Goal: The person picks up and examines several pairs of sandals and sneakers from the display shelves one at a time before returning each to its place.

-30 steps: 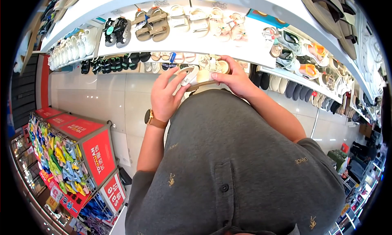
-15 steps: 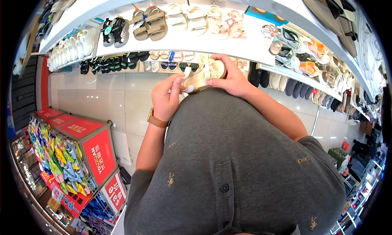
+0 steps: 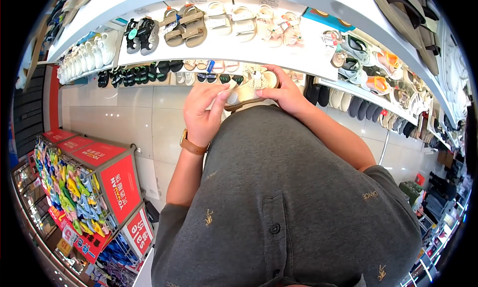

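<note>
Shoe store: white wall shelf (image 3: 298,58) lined with sandals ahead, tiled floor (image 3: 129,117) below. Right hand (image 3: 288,95) is clamped round one end of a beige sandal (image 3: 249,91); left hand (image 3: 201,112), watch (image 3: 191,146) on its wrist, has its fingers closed on the other end, so the sandal hangs mid-air between them, just in front of the shelf edge. Status: sandal is off the shelf, gripped two-handed, not set down anywhere; red slipper bin (image 3: 99,187) stands well apart at lower left.

Left hand (image 3: 201,115), right hand (image 3: 288,95) raised before chest, elbows bent, fingers closed in grip.
</note>
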The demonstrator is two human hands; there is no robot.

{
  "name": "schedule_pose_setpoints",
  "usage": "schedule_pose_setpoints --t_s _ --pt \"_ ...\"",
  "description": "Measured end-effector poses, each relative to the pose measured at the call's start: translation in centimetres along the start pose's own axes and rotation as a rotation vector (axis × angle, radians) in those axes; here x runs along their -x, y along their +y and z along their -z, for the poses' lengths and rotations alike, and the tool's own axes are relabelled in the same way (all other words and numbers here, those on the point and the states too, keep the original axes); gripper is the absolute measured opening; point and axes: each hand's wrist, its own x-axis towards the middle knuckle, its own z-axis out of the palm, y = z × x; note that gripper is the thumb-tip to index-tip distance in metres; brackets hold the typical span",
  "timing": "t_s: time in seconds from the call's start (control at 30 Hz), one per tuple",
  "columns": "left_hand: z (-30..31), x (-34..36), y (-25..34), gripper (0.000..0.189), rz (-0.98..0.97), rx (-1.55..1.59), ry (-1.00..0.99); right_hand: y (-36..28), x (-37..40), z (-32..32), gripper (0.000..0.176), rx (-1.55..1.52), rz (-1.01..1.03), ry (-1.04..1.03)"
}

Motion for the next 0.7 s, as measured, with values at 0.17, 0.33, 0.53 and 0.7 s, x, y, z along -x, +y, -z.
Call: schedule_pose_setpoints --t_s 0.17,0.33,0.53,0.7 --pt "-0.2 0.1 -0.3 0.020 -0.138 -0.144 -0.113 0.4 -0.1 0.2 0.070 -0.129 -0.055 0.052" --pt "0.1 0.0 -0.3 0.027 -0.200 -0.196 -0.185 -0.1 0.3 -0.2 0.071 -0.197 -0.090 0.097" --pt "-1.0 -0.1 -0.4 0.039 0.021 -0.131 -0.162 0.8 0.2 0.1 0.069 -0.099 0.014 0.061" --pt "-1.2 -0.7 -0.7 0.038 0.066 -0.095 -0.183 0.3 1.2 1.2 0.058 -0.223 0.028 -0.020"
